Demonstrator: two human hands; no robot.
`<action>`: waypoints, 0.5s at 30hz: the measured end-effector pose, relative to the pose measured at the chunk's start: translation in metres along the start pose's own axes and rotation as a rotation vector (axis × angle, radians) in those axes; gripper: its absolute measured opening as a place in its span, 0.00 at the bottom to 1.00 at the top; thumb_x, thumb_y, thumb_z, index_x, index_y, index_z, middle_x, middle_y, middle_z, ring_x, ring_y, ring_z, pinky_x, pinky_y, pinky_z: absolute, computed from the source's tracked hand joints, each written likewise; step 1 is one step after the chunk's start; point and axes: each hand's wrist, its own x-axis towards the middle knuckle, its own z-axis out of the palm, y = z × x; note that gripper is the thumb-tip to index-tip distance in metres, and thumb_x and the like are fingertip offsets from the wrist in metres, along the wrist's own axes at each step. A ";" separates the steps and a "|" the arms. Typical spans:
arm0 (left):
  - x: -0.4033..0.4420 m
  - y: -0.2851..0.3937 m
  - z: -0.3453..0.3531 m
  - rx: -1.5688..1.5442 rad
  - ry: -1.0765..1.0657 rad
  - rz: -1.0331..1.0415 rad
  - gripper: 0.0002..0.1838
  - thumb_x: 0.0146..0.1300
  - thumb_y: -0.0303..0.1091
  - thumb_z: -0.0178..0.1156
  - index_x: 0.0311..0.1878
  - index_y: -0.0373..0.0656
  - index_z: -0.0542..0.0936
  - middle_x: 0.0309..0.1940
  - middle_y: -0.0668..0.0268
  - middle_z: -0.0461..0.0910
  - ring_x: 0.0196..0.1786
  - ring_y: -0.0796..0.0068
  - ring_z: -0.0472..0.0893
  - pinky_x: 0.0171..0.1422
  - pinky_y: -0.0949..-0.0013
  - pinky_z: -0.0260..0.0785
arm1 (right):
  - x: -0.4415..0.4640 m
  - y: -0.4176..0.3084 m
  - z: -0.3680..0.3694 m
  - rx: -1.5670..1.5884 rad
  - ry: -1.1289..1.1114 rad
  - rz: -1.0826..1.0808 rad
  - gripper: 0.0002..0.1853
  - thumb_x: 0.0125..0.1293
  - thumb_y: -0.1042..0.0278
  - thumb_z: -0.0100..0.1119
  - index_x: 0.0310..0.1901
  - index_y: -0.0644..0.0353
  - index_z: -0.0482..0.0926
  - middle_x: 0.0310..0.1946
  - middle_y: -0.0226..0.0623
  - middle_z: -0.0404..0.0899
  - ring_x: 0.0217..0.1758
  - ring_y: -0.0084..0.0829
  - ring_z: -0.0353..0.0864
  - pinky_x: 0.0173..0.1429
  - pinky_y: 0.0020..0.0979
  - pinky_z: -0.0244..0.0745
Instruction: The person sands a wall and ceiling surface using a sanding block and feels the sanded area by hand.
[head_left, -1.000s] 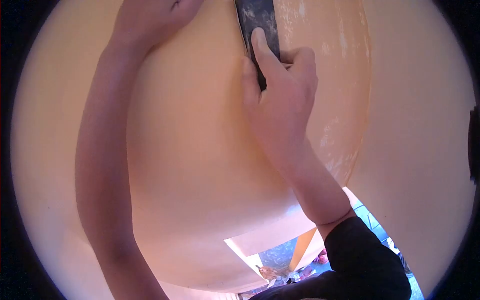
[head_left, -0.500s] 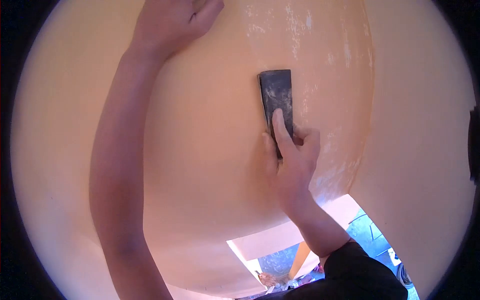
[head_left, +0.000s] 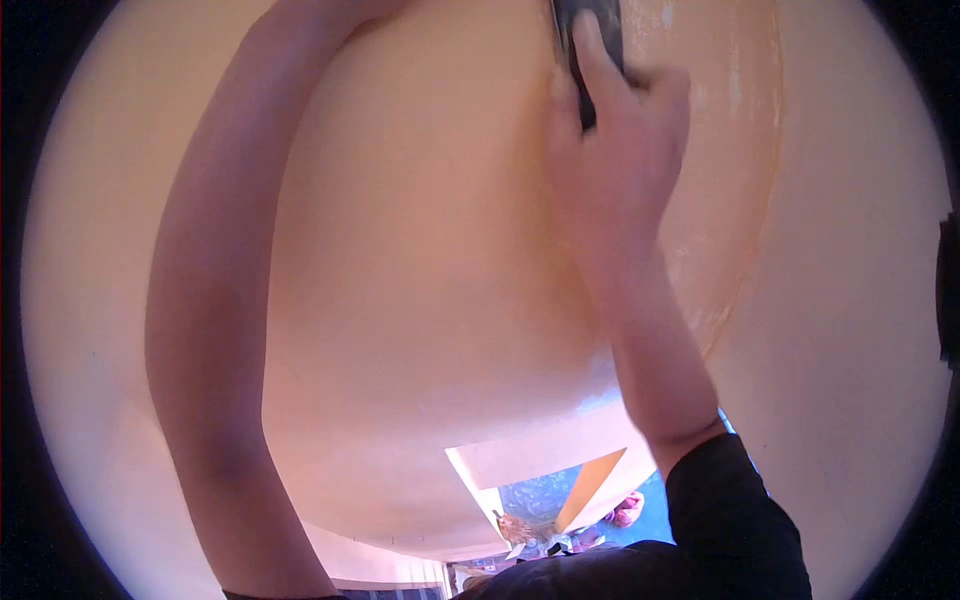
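Observation:
My right hand (head_left: pixel 620 150) is closed around a dark, flat sanding block (head_left: pixel 613 28), its thumb lying along the face. The block rests on the peach-coloured wall (head_left: pixel 420 250), and its far end is cut off by the top of the view. On the left, my bare left forearm reaches up the wall; only the base of my left hand (head_left: pixel 370 12) shows at the top edge, with the fingers out of view. Pale, scuffed patches (head_left: pixel 735 80) mark the wall to the right of the block.
An orange-brown edge line (head_left: pixel 772 200) curves down the wall's right side. Below, past my dark clothing (head_left: pixel 735 510), an opening (head_left: pixel 545 490) shows a bluish floor, a brown bristly item (head_left: pixel 527 528) and a pinkish-red item (head_left: pixel 628 510).
My right hand has moved up the wall with the sanding block, slightly to the right in view. My left hand has slid mostly out past the top edge.

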 end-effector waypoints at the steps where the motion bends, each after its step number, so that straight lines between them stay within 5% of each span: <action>1: 0.001 0.000 0.000 -0.017 0.007 0.014 0.13 0.62 0.33 0.56 0.43 0.32 0.80 0.41 0.51 0.81 0.48 0.53 0.78 0.60 0.57 0.66 | -0.020 0.001 -0.011 0.009 0.006 0.000 0.23 0.60 0.73 0.64 0.59 0.56 0.80 0.33 0.41 0.72 0.39 0.37 0.70 0.45 0.33 0.68; 3: 0.007 -0.001 0.001 -0.025 0.036 0.058 0.13 0.62 0.32 0.56 0.43 0.32 0.80 0.41 0.51 0.82 0.48 0.53 0.78 0.60 0.57 0.66 | -0.072 0.005 -0.040 0.128 -0.194 0.099 0.22 0.60 0.73 0.65 0.58 0.55 0.81 0.33 0.42 0.71 0.39 0.39 0.71 0.45 0.34 0.68; 10: 0.004 -0.006 0.008 -0.035 0.085 -0.013 0.14 0.62 0.33 0.55 0.44 0.31 0.81 0.41 0.49 0.82 0.50 0.52 0.79 0.60 0.56 0.66 | -0.006 -0.007 -0.005 0.050 -0.002 0.015 0.22 0.59 0.75 0.65 0.57 0.60 0.81 0.33 0.39 0.70 0.38 0.34 0.68 0.46 0.32 0.68; 15: 0.003 -0.003 -0.003 0.013 0.022 0.097 0.15 0.63 0.33 0.55 0.45 0.31 0.81 0.42 0.49 0.82 0.51 0.53 0.78 0.61 0.57 0.66 | -0.078 -0.008 -0.037 0.212 -0.176 0.187 0.20 0.61 0.69 0.66 0.57 0.52 0.82 0.33 0.42 0.70 0.37 0.38 0.67 0.44 0.34 0.67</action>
